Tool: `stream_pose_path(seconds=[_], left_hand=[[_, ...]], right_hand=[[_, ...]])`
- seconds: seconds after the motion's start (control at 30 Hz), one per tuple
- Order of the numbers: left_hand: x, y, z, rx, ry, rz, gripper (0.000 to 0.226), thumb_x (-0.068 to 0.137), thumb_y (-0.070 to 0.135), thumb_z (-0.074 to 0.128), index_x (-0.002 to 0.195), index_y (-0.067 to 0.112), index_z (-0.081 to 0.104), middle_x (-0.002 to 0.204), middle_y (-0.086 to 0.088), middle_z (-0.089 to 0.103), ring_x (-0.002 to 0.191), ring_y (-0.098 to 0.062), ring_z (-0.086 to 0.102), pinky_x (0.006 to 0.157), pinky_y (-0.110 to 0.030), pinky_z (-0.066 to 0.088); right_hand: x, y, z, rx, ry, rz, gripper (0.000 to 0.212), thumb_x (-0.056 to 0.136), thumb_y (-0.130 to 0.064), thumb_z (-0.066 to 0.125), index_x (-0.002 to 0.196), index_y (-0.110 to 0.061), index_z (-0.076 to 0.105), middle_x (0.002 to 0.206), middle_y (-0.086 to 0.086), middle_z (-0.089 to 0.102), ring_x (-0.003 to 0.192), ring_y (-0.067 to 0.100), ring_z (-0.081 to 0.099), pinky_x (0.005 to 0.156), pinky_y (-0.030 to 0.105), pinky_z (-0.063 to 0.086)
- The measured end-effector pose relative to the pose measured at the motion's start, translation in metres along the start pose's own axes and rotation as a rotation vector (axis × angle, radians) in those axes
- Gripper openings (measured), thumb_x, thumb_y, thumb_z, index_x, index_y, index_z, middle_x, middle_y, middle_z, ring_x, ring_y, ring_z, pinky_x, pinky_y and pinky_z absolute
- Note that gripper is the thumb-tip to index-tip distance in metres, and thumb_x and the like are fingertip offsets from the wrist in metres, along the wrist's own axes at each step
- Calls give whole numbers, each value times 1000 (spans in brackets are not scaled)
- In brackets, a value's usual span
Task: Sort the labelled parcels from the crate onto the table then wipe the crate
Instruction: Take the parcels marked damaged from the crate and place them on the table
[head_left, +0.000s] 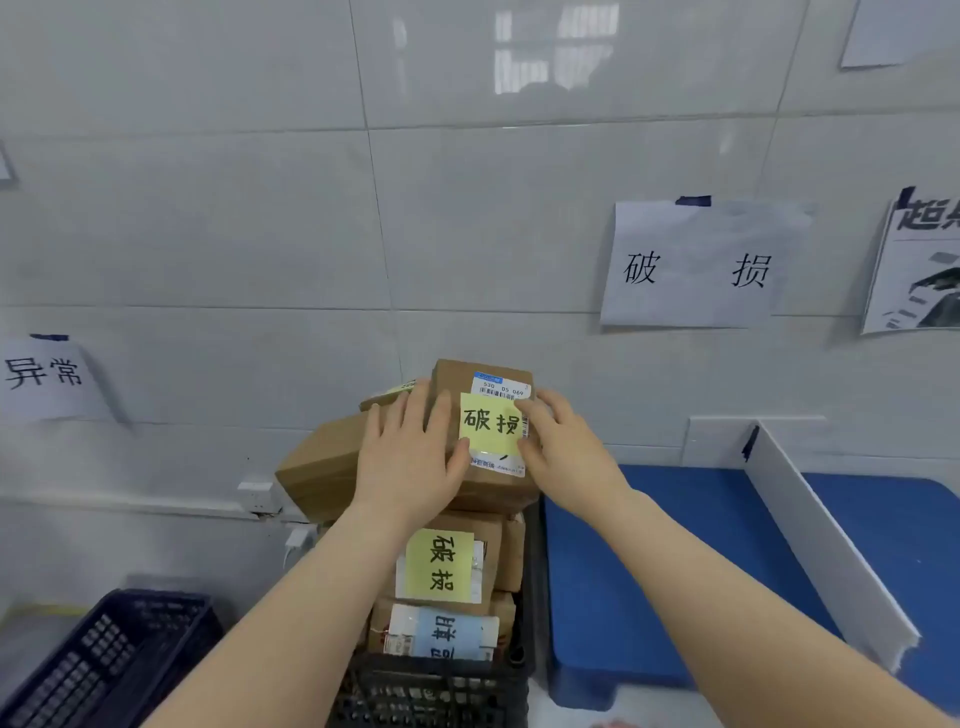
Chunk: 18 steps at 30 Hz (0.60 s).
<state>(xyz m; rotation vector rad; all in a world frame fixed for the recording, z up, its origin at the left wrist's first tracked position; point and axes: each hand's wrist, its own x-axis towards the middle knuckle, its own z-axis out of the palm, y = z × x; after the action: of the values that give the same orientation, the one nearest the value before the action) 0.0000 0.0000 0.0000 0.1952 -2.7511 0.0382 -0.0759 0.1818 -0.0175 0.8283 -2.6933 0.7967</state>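
The yellow-labelled parcel (488, 431) sat between our left hand (410, 460) and right hand (566, 449), straight, slightly spread fingers (402, 415) pressing its sides.

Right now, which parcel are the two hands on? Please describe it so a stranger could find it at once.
Find the black crate left of the blue table; brown parcels are piled in it. The top parcel, between the left hand and right hand, is the one. Its yellow note reads upright, whereas the lower note lies sideways.
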Motion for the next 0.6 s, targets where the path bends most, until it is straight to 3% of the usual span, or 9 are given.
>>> stream_pose_path(seconds=[0.23,0.33,0.43,0.53,0.6], left_hand=[[15,0,22,-72,-57,24,61,98,54,23,152,29,13,163,-4,4,135,-22,41,115,-50,21],[19,2,23,-100,-40,54,61,98,53,25,152,29,13,163,-4,0,128,-22,48,115,-48,23],[20,4,25,-161,-39,75,60,98,50,28,152,28,14,163,0,-4,130,-25,45,105,-40,37],[17,5,30,-238,-41,66,60,98,47,31,152,28,14,162,5,-6,136,-23,33,84,-29,50],[17,7,30,-247,-28,58,59,98,46,32,152,29,14,162,6,-6,138,-22,28,83,-27,50]], right_hand=[[17,-1,21,161,-19,58,46,102,-32,42,146,-24,35,158,-5,18,128,19,44,95,38,51],[14,3,23,235,-1,69,45,101,-32,44,145,-26,36,158,-10,15,125,11,46,90,29,52],[10,2,27,299,6,83,45,101,-32,44,145,-29,35,158,-17,10,117,0,45,86,20,50],[5,1,31,325,43,80,44,101,-32,44,144,-29,37,158,-17,13,128,2,39,94,24,48],[5,0,33,318,63,60,43,101,-32,44,144,-30,38,158,-16,15,137,4,31,102,29,43]])
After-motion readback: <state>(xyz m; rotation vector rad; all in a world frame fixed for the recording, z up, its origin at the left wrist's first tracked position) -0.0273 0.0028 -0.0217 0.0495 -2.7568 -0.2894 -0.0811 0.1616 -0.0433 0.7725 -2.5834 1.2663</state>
